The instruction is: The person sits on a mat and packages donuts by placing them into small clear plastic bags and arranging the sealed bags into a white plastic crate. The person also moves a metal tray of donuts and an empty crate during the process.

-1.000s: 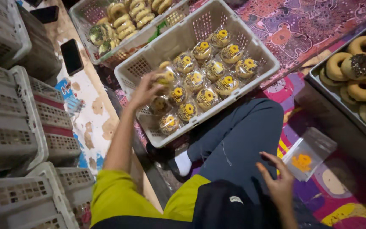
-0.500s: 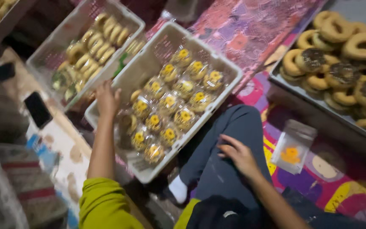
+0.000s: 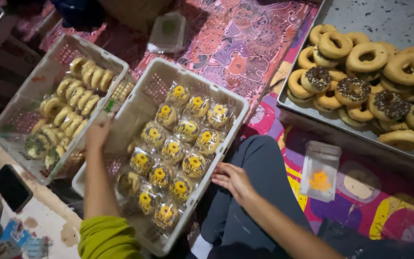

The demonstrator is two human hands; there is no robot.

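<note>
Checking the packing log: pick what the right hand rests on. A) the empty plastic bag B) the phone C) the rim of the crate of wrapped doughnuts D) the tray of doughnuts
C: the right hand lies on the near rim of the crate holding the wrapped doughnuts.

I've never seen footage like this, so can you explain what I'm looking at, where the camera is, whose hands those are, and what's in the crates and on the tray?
There is no machine here. The camera sits on a person's head and looks down at their own two bare hands. The left hand rests on the edge of a white plastic crate filled with doughnuts in clear bags. The right hand touches that crate's near side, beside the person's knee. Neither hand clearly holds anything. A second crate with unwrapped doughnuts stands on the left, a metal tray of plain and sprinkled doughnuts on the right, and an empty clear bag lies on the patterned mat.
</note>
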